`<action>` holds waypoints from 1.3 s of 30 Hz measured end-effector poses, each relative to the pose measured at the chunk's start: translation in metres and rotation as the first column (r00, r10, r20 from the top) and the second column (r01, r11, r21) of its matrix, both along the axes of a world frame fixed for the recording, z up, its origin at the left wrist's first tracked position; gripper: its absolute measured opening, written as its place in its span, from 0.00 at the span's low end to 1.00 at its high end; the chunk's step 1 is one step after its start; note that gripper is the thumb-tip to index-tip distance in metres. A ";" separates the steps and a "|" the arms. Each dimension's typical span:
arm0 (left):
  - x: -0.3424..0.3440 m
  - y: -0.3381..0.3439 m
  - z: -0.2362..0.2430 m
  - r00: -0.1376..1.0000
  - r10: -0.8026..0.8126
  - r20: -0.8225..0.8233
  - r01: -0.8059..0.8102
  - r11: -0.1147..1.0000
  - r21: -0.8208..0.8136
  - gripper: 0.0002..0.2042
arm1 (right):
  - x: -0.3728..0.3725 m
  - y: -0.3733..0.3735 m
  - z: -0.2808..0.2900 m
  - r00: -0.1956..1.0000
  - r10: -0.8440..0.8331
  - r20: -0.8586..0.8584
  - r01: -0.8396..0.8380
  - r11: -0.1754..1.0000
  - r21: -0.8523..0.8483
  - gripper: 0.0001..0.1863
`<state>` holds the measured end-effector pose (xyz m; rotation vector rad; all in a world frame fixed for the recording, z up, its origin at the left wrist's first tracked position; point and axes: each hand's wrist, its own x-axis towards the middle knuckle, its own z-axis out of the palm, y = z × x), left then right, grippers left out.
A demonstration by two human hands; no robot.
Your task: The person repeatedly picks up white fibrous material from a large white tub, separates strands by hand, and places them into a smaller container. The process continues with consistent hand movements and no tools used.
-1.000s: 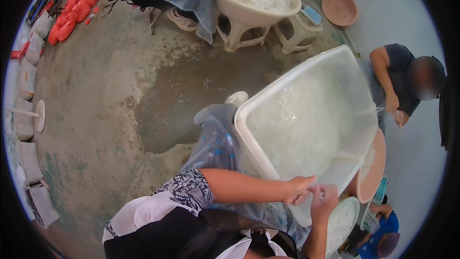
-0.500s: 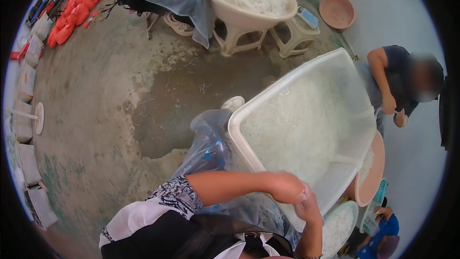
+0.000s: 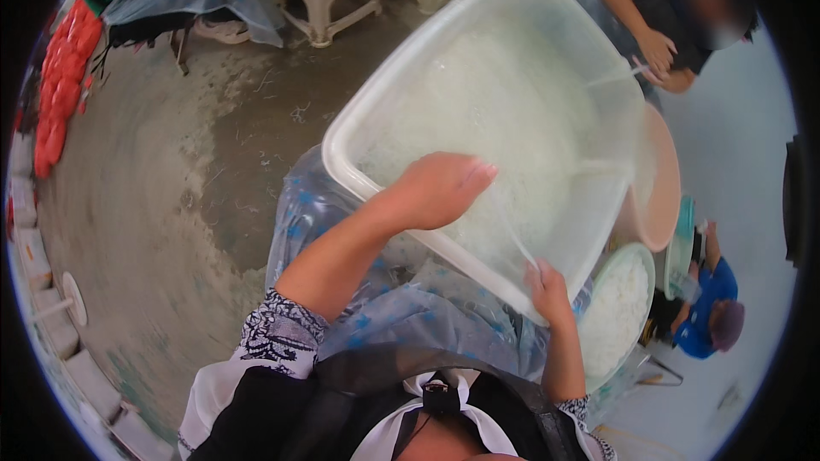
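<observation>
Between my two hands runs a thin, translucent white strand [image 3: 514,235], pulled fairly straight over the near part of a large white rectangular tub [image 3: 337,132]. My left hand [image 3: 446,189] is closed on the strand's upper end, above the tub's contents. At the lower end, my right hand [image 3: 549,288] grips it by the tub's near right corner. Cloudy whitish stuff [image 3: 504,111] lies in the tub; I cannot make out single pieces in it. A clear plastic apron with blue marks [image 3: 410,307] covers my lap below the rim.
Beyond the tub's right side, a person in dark clothes [image 3: 658,51] holds a similar strand. Beside the tub stand a pink basin [image 3: 664,205] and a pale round basin [image 3: 589,376] of white stuff. Another person in blue [image 3: 705,307] sits farther right. Stools [image 3: 320,21] stand at the far side.
My hands, together half a second ago, are now apart with the strand stretched between them. The view has shifted, so the tub sits farther left and higher.
</observation>
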<state>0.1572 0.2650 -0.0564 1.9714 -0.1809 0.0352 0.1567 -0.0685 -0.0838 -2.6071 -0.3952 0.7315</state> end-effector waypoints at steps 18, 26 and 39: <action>-0.002 -0.041 0.146 0.957 -0.290 -0.013 0.290 0.955 0.057 0.17 | -0.012 0.059 0.028 0.999 0.006 0.043 -0.029 0.832 0.554 0.08; -0.014 -0.090 0.139 0.802 -0.558 0.212 0.378 0.750 0.543 0.09 | 0.002 -0.005 0.065 0.897 0.255 0.361 -0.367 0.884 0.288 0.30; 0.007 -0.088 0.051 0.733 -0.674 -0.097 0.307 0.454 -0.836 0.18 | 0.003 0.077 0.129 0.991 0.004 0.136 -0.135 0.183 0.974 0.13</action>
